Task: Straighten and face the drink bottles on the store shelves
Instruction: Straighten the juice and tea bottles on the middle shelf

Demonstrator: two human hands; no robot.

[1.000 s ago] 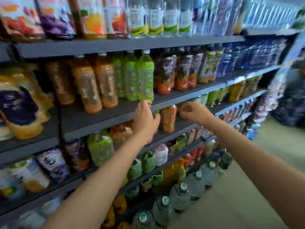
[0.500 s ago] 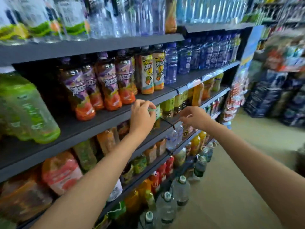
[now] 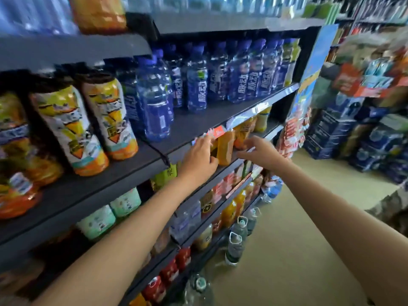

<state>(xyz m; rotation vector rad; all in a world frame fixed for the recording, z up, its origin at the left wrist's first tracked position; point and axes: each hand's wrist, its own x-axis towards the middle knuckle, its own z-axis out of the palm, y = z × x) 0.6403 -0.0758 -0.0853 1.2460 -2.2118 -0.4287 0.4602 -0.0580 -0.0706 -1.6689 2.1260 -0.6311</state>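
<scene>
1. There, the left hand [image 3: 199, 159] reached to the front edge of a dark shelf [image 3: 192, 127], its thumb touching the left side of an orange juice bottle [image 3: 225, 146] that stood on the shelf below; whether the fingers [image 3: 204, 140] curled round the bottle could not be told through the blur.
2. The right hand [image 3: 262, 152] hovered at that bottle's right side, fingers fairly straight and pointing left toward it; contact could not be made out, and it held nothing that showed.
3. More orange bottles [image 3: 244, 133] stood just behind and to the right of the first, under a price strip with a red tag [image 3: 217, 131].
4. On the shelf above stood a row of blue bottles [image 3: 198, 80], upright with labels mostly forward.
5. Left of these stood two yellow-and-orange labelled bottles [image 3: 88, 120], upright and side by side.
6. Lower shelves carried pale green bottles [image 3: 110, 214], orange bottles and red ones [image 3: 170, 270].
7. Large water jugs [image 3: 237, 239] stood on the floor [image 3: 287, 250] by the shelf foot.
8. Stacked blue cases [image 3: 335, 129] lay across the aisle, well apart from the hands.
</scene>
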